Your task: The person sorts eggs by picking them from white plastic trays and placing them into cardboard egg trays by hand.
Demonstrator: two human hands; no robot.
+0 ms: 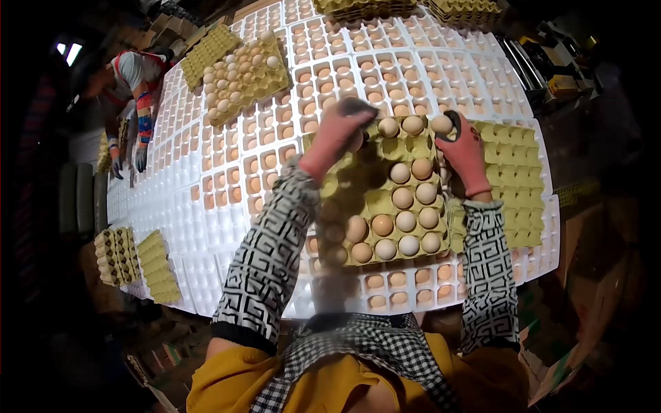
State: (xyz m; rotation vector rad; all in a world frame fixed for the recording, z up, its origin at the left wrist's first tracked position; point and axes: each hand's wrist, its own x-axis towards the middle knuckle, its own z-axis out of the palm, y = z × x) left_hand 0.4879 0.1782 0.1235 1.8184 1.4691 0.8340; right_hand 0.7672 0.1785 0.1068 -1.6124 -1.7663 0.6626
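A yellow-green pulp egg tray (375, 203) lies in front of me, partly filled with eggs; several cups in its middle and left are bare. My right hand (465, 151), in a pink glove with dark fingertips, grips an egg (441, 124) at the tray's far right corner. My left hand (337, 134), gloved alike, is curled over the tray's far left corner. A pale egg (356, 142) shows partly beneath its fingers. Two eggs, a left one (388, 126) and a right one (413, 124), sit between my hands along the far edge. The tray's left side is blurred.
White compartmented trays (323, 51) with eggs cover much of the table. An empty pulp tray (513, 179) lies right of mine. Another pulp tray with eggs (241, 76) sits back left. Stacked pulp trays (117, 256) stand front left. A co-worker (134, 82) leans in at the left.
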